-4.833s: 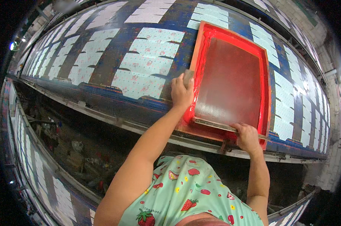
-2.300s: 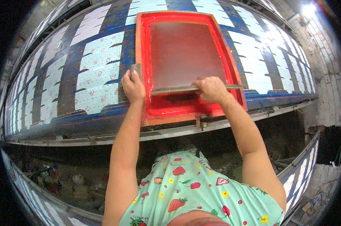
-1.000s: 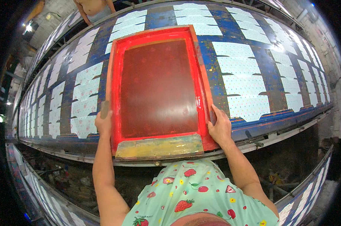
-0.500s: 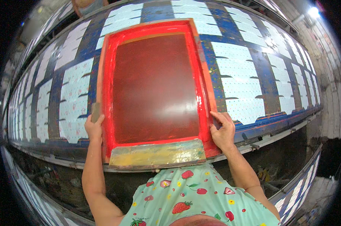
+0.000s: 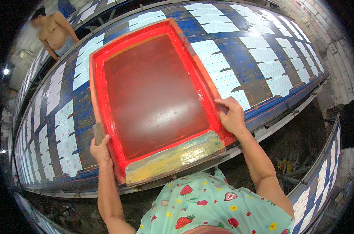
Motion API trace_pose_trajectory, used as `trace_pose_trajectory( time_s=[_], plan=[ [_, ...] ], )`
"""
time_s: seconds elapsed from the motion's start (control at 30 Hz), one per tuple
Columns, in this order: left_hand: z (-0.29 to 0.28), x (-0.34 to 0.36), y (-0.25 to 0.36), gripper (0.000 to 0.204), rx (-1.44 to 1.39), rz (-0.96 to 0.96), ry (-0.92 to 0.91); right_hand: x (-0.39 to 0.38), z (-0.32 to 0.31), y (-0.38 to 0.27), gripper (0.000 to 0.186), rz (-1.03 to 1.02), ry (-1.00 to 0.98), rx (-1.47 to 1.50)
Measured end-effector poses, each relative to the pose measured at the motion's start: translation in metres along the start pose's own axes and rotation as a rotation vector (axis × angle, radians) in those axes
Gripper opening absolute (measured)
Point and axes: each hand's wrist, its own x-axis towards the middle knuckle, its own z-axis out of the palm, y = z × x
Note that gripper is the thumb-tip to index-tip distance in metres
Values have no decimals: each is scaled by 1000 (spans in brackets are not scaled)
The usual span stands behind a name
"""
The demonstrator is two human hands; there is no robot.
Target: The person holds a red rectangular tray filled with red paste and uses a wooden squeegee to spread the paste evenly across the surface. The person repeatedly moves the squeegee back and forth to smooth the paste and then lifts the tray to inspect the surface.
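A screen-printing frame (image 5: 97, 78) with red-coated inner sides lies tilted across the long table. Its dark reddish-brown mesh (image 5: 153, 91) shines near the lower middle. A yellowish, shiny strip (image 5: 173, 159) covers the frame's near end, close to my body. My left hand (image 5: 101, 151) grips the left side near the near corner, its thumb by a greyish block (image 5: 98, 132) on that edge. On the opposite side, my right hand (image 5: 232, 117) is closed around the right edge, fingertips bent over it. What lies beneath the frame is hidden.
White printed pieces (image 5: 279, 76) lie in rows along the dark blue table (image 5: 259, 113). A rail (image 5: 278, 121) runs along its near edge. At the far left, another person (image 5: 59, 33) stands beyond the table. A second table with pieces (image 5: 317, 187) shows at lower right.
The whole view has tilted, so the table and frame slant up toward the right. A person has come into view at the far left. Both hands keep their hold on the frame.
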Motion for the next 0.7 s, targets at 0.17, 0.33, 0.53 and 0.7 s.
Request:
trace_pose_trajectory(
  time_s=[0.17, 0.33, 0.53, 0.7],
  plan=[
    [102, -70, 14, 39, 65, 38, 7, 10, -57, 92, 52, 132, 21, 33],
    [183, -124, 11, 40, 19, 25, 3, 17, -105, 173, 58, 195, 46, 43],
    [236, -161, 15, 41, 9, 54, 6, 24, -139, 228, 61, 250, 33, 53],
    [256, -173, 19, 41, 34, 86, -8, 24, -154, 250, 62, 196, 15, 71]
  ],
)
